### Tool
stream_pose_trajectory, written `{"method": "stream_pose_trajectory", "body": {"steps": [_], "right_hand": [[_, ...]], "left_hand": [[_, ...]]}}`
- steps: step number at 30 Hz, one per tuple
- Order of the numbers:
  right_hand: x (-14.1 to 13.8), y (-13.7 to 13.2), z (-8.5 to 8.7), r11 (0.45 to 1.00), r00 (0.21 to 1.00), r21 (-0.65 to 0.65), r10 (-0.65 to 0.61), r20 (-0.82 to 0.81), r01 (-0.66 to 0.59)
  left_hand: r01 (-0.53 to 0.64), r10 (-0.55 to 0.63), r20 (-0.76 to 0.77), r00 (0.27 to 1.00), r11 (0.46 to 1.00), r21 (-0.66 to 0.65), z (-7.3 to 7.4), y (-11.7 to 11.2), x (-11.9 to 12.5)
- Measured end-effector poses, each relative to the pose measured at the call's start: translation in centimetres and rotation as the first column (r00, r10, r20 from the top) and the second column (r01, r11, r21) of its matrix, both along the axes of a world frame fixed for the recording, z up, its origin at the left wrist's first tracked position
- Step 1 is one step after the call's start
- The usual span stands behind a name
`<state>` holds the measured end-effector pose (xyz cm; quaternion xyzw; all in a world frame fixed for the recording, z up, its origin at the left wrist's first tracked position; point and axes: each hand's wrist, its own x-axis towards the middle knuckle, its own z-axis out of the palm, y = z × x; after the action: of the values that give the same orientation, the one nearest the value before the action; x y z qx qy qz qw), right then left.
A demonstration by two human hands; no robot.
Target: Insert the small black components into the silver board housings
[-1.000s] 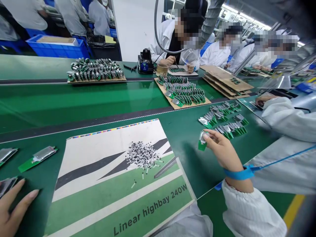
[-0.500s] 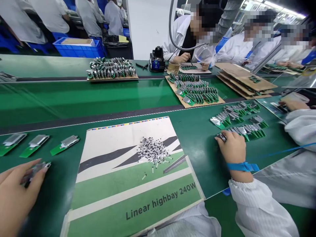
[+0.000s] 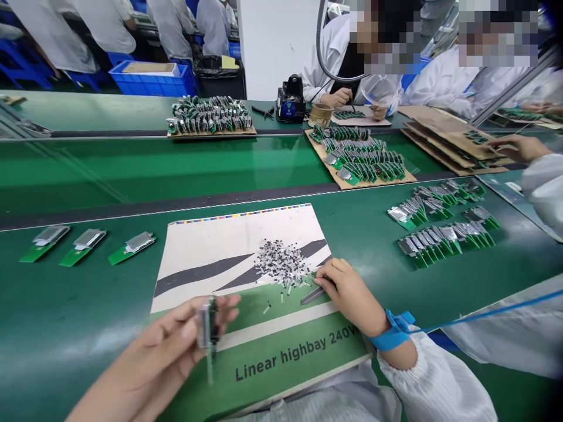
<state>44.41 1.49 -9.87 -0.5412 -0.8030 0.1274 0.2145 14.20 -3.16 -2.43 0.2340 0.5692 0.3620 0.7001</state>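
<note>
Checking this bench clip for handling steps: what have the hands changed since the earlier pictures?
The left hand has lifted a green circuit board and holds it upright over the printed sheet. The right hand has moved left from the board rows to the tweezers. The component pile and three loose boards stayed put.

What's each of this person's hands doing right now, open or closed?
Left hand: closed, pinching a green circuit board.
Right hand: curled over a metal tool; cannot tell if gripping it.

Glossy grn plastic belt (image 3: 74, 299), matt paper sht (image 3: 211, 264)
</note>
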Motion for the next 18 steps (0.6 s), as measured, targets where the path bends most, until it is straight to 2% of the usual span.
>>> {"method": "stream_pose_trajectory", "body": {"steps": [3,6,10,18], "right_hand": [[0.2,-0.4,-0.5,1.000,1.000,0.018,0.000,0.014,0.000],[0.3,-0.8,-0.8,0.999,1.000,0.036,0.016,0.015,-0.016],[0.5,-1.0,-0.9,0.997,0.998,0.048,0.054,-0.020,-0.053],[0.7,-0.8,-1.0,0.998,0.995,0.058,0.038,-0.088,-0.033]], "left_hand": [[0.092,-0.074,0.217,0.973,0.993,-0.073,-0.5,-0.1,3.1],[0.154,-0.120,0.316,0.941,0.984,-0.086,-1.2,0.0,4.8],[0.196,-0.160,0.301,0.940,0.976,-0.093,-1.4,0.1,5.5],[0.199,-0.172,0.294,0.940,0.978,-0.064,-1.6,0.1,5.8]]}}
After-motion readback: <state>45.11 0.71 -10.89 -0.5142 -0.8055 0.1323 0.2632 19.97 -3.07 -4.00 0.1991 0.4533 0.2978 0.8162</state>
